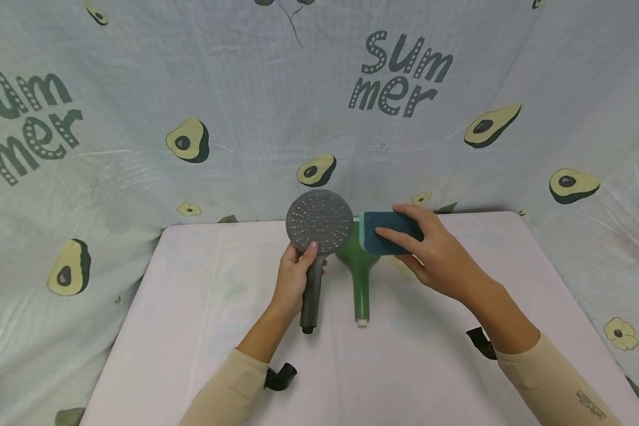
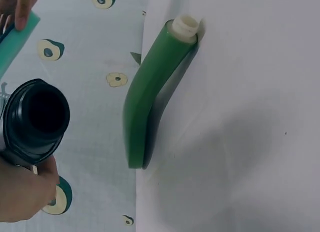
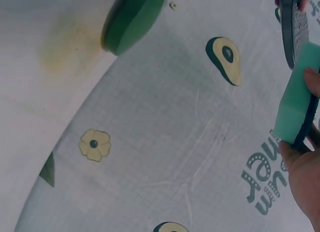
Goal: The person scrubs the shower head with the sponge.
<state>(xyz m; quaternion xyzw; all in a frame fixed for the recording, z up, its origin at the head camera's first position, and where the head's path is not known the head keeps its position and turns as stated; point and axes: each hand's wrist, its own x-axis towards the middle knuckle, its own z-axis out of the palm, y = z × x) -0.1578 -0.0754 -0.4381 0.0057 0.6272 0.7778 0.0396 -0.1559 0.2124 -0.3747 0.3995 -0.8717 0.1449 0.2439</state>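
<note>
My left hand (image 1: 291, 281) grips a grey shower head (image 1: 319, 220) by the top of its handle, the nozzle face toward me. My right hand (image 1: 438, 254) holds a sponge (image 1: 389, 233) between fingers and thumb, just right of the shower head's rim; it has a dark blue side and a light green side. Below and behind them a green shower head (image 1: 361, 284) lies on the table, its upper part partly covered by the sponge. In the left wrist view, the grey handle's open black end (image 2: 47, 111) faces the camera.
The pale table (image 1: 218, 331) reaches back to a hanging cloth (image 1: 255, 118) printed with avocados and lettering. A dark strap piece (image 1: 281, 377) sticks out by the left sleeve, another dark strap (image 1: 481, 343) by the right wrist. A yellowish stain (image 3: 75, 44) marks the tabletop.
</note>
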